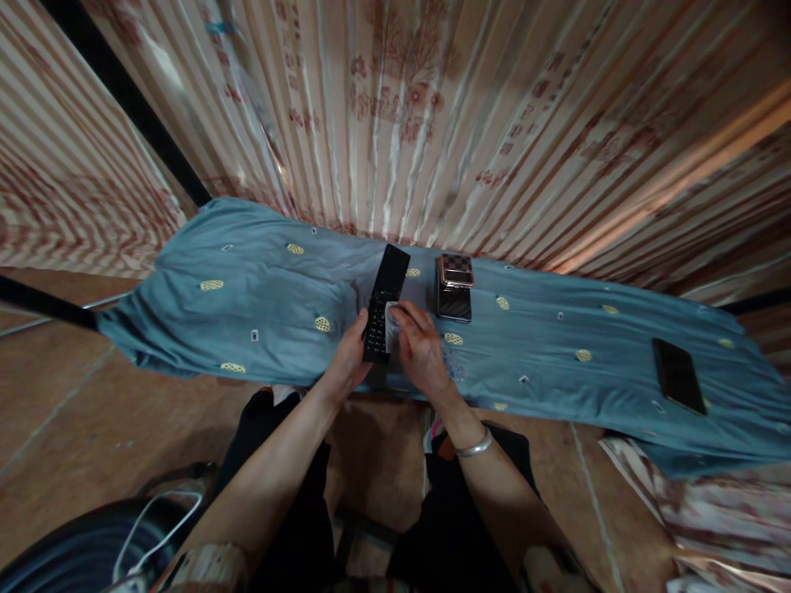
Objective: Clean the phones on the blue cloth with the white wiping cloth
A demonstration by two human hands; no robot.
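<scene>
A black flip phone (375, 329) is unfolded above the blue cloth, its dark screen half (392, 270) pointing away from me and its keypad facing up. My left hand (351, 352) grips the phone's left edge, thumb along the keypad side. In my right hand (421, 346) is a small white wipe (391, 328), pinched by the fingers and laid against the right side of the keypad. Just right of that hand, a folding phone with a checkered, rose-gold-edged top (456, 270) lies on the cloth together with a dark, shiny lower part (454, 304).
The blue cloth (278, 305) with yellow prints covers a long narrow surface. A dark flat phone or tablet (678, 376) lies toward its right end. Pleated patterned curtains (395, 123) hang behind. A black round object (67, 548) with a white cable (164, 535) sits at lower left.
</scene>
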